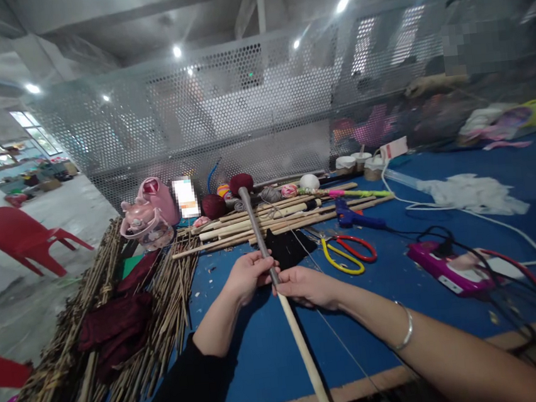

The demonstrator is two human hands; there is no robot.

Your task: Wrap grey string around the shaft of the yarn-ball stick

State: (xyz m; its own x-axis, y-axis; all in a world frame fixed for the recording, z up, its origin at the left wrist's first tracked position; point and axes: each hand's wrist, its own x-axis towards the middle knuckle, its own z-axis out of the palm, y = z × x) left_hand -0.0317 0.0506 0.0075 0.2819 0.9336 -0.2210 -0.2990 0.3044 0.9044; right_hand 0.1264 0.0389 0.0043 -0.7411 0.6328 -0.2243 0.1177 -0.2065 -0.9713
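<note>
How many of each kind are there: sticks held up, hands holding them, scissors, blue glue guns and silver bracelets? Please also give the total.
Held stick: 1
Hands on it: 2, left hand and right hand
Scissors with yellow and red handles: 1 pair
Blue glue gun: 1
Silver bracelet: 1
Total: 6

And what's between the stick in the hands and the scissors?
The head view shows a black cloth between the stick and the scissors, with a thin string running across it.
</note>
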